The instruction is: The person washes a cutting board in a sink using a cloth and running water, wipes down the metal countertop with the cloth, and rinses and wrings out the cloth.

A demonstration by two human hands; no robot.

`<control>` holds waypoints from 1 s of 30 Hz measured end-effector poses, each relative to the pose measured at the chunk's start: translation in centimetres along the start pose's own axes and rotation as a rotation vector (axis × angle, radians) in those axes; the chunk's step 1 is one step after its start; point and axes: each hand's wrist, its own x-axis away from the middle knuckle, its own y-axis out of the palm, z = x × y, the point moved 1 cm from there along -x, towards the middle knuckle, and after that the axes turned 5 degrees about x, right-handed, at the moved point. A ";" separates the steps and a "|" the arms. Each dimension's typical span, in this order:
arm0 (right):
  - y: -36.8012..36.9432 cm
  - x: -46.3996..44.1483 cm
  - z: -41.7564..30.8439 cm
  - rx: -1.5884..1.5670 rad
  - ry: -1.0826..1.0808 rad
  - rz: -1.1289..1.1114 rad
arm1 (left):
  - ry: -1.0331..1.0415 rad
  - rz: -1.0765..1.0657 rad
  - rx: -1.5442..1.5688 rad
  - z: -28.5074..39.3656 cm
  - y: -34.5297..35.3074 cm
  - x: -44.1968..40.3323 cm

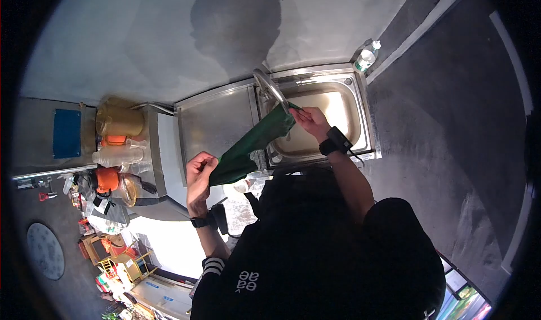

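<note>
A dark green cloth (248,145) is stretched slantwise between my two hands, over the left edge of the sink (365,117) and part of the steel drainboard. My left hand (200,170) pinches its lower left end, fingers closed. At the upper right end, my right hand (310,121) holds a corner over the basin, close beneath the mouth of the curved faucet (271,87). Whether water runs from the faucet cannot be made out. Black bands with devices are on both wrists.
A bottle (366,58) stands at the sink's back right corner. The drainboard (214,117) adjoins the basin on the left. Farther left, a counter carries a yellowish container (119,120), clear plastic cups (118,155) and an orange item (107,179).
</note>
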 end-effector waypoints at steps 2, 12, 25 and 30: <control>-0.2 -0.9 0.2 0.022 -0.012 0.072 | -0.011 0.025 0.002 0.3 -0.2 0.3; 0.1 1.3 -0.8 -0.163 -0.028 0.121 | -0.059 0.021 -0.099 -1.1 -0.2 -1.1; 1.6 7.8 -5.8 -0.442 -0.068 0.159 | -0.050 -0.085 -0.148 -4.3 3.6 -4.5; 0.7 9.7 -7.2 -0.554 -0.052 0.063 | 0.004 -0.029 -0.183 -5.8 5.0 -5.9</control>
